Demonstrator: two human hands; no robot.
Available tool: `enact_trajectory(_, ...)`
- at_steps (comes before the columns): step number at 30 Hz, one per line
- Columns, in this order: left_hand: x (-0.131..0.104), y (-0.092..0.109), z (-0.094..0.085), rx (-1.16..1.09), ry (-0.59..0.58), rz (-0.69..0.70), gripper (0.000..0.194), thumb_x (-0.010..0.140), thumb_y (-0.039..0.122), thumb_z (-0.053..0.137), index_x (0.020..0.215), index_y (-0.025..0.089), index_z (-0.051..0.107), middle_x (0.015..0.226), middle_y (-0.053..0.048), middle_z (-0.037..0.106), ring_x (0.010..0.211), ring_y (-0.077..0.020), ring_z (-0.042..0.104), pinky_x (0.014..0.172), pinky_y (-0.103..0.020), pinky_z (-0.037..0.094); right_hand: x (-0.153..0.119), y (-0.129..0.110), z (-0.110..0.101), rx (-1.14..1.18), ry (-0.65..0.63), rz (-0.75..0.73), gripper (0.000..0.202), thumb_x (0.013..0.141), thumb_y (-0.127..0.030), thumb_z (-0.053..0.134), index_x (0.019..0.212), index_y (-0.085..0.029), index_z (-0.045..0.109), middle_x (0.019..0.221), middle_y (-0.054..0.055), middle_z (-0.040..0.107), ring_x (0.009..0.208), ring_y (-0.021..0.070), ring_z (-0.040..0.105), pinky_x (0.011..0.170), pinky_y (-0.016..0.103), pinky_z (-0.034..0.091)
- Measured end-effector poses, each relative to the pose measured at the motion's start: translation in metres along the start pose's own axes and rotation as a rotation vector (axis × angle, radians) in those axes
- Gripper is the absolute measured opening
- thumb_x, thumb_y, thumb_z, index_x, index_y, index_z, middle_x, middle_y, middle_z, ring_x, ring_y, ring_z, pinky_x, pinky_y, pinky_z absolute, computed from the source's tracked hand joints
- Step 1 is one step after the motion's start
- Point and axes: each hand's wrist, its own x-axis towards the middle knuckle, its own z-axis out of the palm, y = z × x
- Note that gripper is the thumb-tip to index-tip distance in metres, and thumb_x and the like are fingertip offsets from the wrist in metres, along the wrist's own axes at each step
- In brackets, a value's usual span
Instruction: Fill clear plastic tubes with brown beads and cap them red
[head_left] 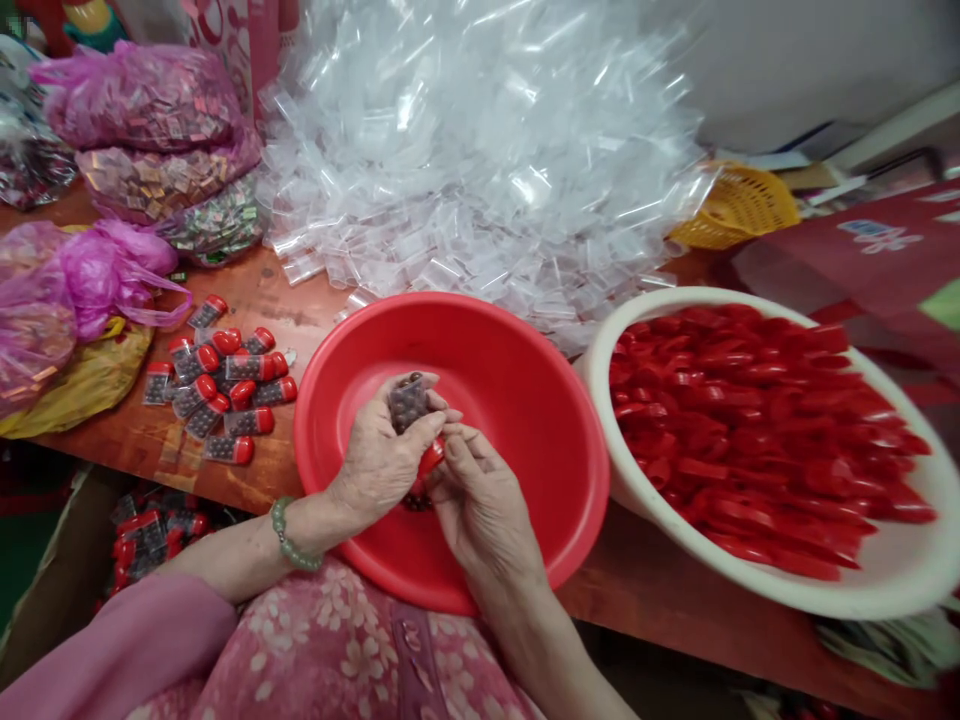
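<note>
Over the red basin (525,430), my left hand (382,450) is closed around a small clear container (409,403) filled with dark round beads. My right hand (484,490) pinches a red cap (431,457) just below and to the right of the container, close to my left thumb. A few dark beads show in the basin beneath my hands. To the left lies a group of filled containers with red caps (241,367). On the right, a white basin (750,590) holds a heap of loose red caps (720,430).
A large pile of clear empty containers (480,180) rises behind the red basin. Pink bags (150,100) of small packets stand at the back left. A yellow basket (739,205) sits at the back right. Below the table's left edge, a box holds more capped containers (154,535).
</note>
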Motion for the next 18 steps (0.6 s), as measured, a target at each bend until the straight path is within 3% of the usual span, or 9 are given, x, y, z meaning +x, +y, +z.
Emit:
enact_trajectory(3, -0.002, 0.0, 0.0, -0.01, -0.034, 0.009, 0.025, 0.08, 0.013, 0.065, 0.103, 0.017, 0.056, 0.09, -0.001, 0.067, 0.083, -0.012, 0.069, 0.085, -0.026, 0.054, -0.001, 0.001, 0.002, -0.024, -0.028, -0.006, 0.028, 0.065, -0.038, 0.086, 0.084, -0.024, 0.07, 0.093, 0.001, 0.072, 0.085, 0.011, 0.068, 0.073, 0.019, 0.058)
enact_trajectory(7, -0.004, 0.002, -0.001, -0.044, -0.093, 0.039, 0.025, 0.082, 0.022, 0.066, 0.105, 0.018, 0.056, 0.095, -0.004, 0.068, 0.092, -0.0158, 0.07, 0.089, -0.029, 0.054, -0.006, -0.004, 0.003, -0.093, -0.049, 0.01, 0.032, 0.063, -0.032, 0.088, 0.089, -0.024, 0.072, 0.096, 0.002, 0.074, 0.088, 0.0106, 0.069, 0.081, 0.02, 0.057)
enact_trajectory(11, -0.004, 0.004, -0.003, -0.029, -0.098, 0.069, 0.027, 0.084, 0.03, 0.068, 0.106, 0.018, 0.057, 0.1, -0.006, 0.069, 0.098, -0.0179, 0.069, 0.092, -0.031, 0.053, -0.011, -0.008, 0.006, -0.122, -0.062, 0.072, 0.035, 0.059, -0.033, 0.091, 0.087, -0.023, 0.072, 0.086, 0.001, 0.074, 0.075, 0.0096, 0.068, 0.065, 0.016, 0.056)
enact_trajectory(14, -0.005, 0.003, -0.006, 0.033, -0.067, 0.134, 0.025, 0.086, 0.031, 0.066, 0.106, 0.019, 0.056, 0.103, -0.006, 0.069, 0.102, -0.0177, 0.067, 0.096, -0.031, 0.05, -0.012, -0.013, 0.007, -0.152, -0.114, 0.217, 0.032, 0.059, -0.037, 0.091, 0.077, -0.019, 0.072, 0.069, -0.002, 0.068, 0.056, 0.0067, 0.06, 0.051, 0.014, 0.052)
enact_trajectory(18, -0.004, 0.003, -0.01, 0.092, -0.058, 0.181, 0.022, 0.088, 0.03, 0.062, 0.106, 0.019, 0.056, 0.101, -0.005, 0.071, 0.093, -0.0162, 0.068, 0.091, -0.03, 0.051, -0.013, -0.017, 0.004, -0.183, -0.209, 0.412, 0.034, 0.054, -0.035, 0.094, 0.076, -0.017, 0.075, 0.073, 0.0, 0.069, 0.059, 0.0074, 0.062, 0.053, 0.017, 0.056)
